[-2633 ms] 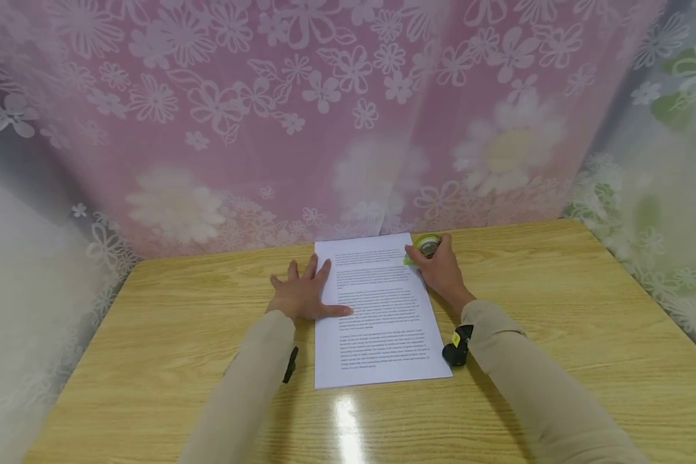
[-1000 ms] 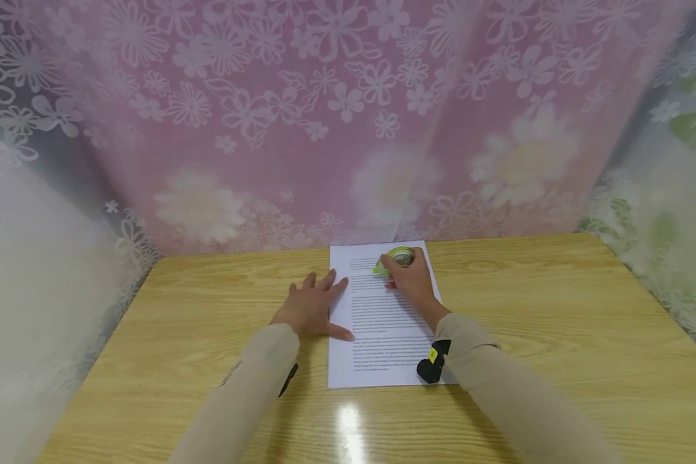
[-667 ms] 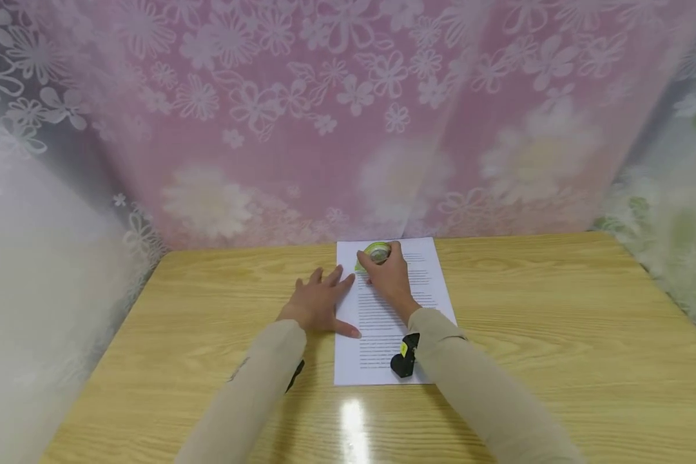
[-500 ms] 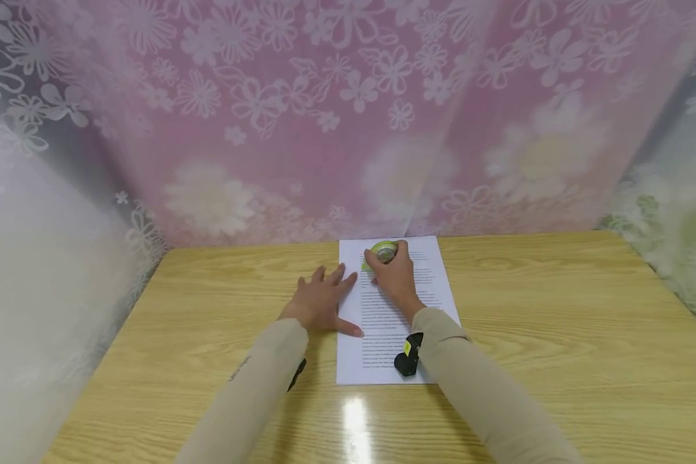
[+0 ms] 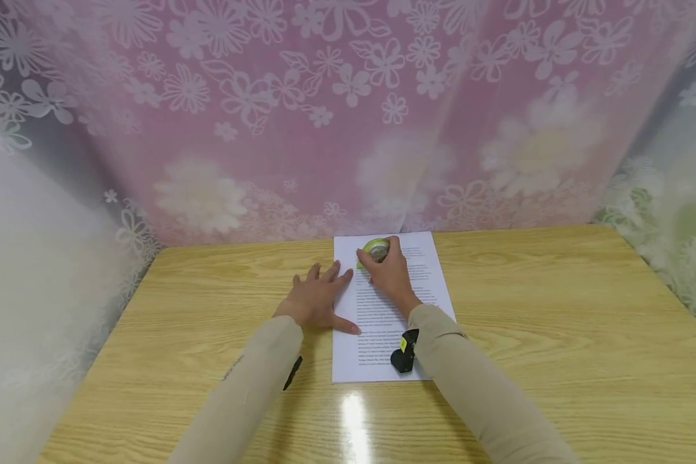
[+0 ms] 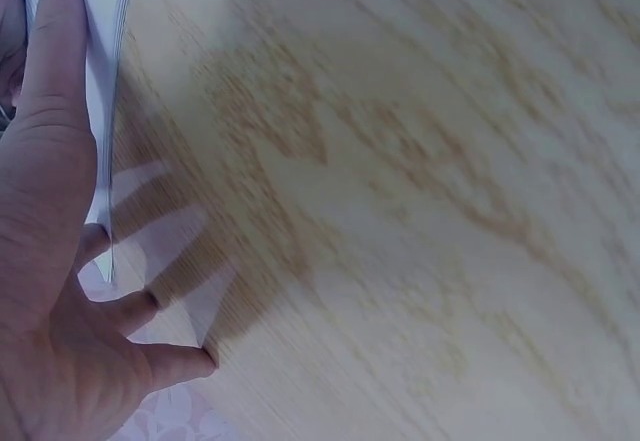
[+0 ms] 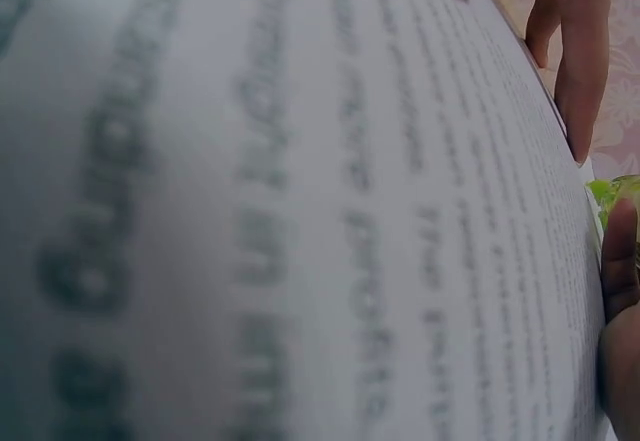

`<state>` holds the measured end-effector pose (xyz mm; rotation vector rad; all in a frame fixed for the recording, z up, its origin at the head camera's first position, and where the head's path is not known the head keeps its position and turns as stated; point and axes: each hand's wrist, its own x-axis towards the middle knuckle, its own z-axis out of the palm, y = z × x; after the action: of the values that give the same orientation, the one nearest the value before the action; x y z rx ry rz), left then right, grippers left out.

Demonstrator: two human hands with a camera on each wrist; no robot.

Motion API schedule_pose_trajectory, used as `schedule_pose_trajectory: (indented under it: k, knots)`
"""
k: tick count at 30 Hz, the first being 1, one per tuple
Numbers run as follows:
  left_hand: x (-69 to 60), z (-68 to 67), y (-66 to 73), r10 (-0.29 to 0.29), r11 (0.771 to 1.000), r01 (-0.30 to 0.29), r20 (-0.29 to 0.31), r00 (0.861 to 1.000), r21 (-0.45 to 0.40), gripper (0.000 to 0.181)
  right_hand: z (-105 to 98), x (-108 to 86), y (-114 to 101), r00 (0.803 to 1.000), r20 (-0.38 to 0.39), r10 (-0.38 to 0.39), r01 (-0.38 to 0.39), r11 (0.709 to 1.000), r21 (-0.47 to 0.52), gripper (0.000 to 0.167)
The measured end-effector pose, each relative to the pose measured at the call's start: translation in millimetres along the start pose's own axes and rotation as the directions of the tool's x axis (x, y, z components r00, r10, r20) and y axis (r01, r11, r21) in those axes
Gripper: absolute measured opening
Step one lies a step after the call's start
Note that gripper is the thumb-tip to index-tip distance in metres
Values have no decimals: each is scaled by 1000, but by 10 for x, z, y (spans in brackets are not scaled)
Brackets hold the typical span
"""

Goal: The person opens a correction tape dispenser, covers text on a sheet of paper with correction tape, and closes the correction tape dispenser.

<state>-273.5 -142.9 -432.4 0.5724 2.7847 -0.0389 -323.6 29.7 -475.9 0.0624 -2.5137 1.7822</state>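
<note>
A stack of printed paper sheets [image 5: 385, 309] lies at the table's back edge. My left hand [image 5: 316, 299] rests with spread fingers on its left edge. Its thumb and index finger touch the paper, while the others reach onto the tabletop, as the left wrist view shows of this hand [image 6: 60, 291]. A small yellow-green tape dispenser [image 5: 377, 246], rounded with a narrow tip, is pinched between thumb and fingers of my right hand [image 5: 391, 274] over the upper left text. The right wrist view catches only a green bit of the dispenser [image 7: 605, 193]; its tip's contact with the paper is unclear.
The wood-grain table [image 5: 557, 322] extends to both sides of the paper. Directly behind it hangs a pink flowered curtain [image 5: 301, 161], with pale flowered curtains at left and right. A black camera [image 5: 403, 354] is strapped to the right wrist.
My right hand has carried the tape dispenser leftward from the paper's right edge to the left part of the text. My left hand has stayed on the left edge. The head view shifted slightly.
</note>
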Motion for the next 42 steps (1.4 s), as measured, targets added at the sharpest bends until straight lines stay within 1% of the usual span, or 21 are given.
schedule_pose_trajectory:
  k: [10,22,29,37,42]
  knots:
    - [20,19,-4,-2,1000,3,-6,1000,12,119,2,-10,-11,999,-2,-33,33,999,-16,58]
    - [20,25,-4,1,1000,-1,-17,1000,4,118,30,1,-12,1000,-2,-23,23,999,-35,60]
    - [8,19,4,12,1000,-12,-24,1000,5,116,34,-11,-51,1000,-9,-29,29,999,-27,57]
    - [20,33,2,-3,999,4,-19,1000,32,117,22,-6,-46,999,-31,-43,41,997,-67,59]
    - [25,33,-5,-6,999,7,-18,1000,33,117,19,-1,-54,998,-28,-50,47,994,-100,58]
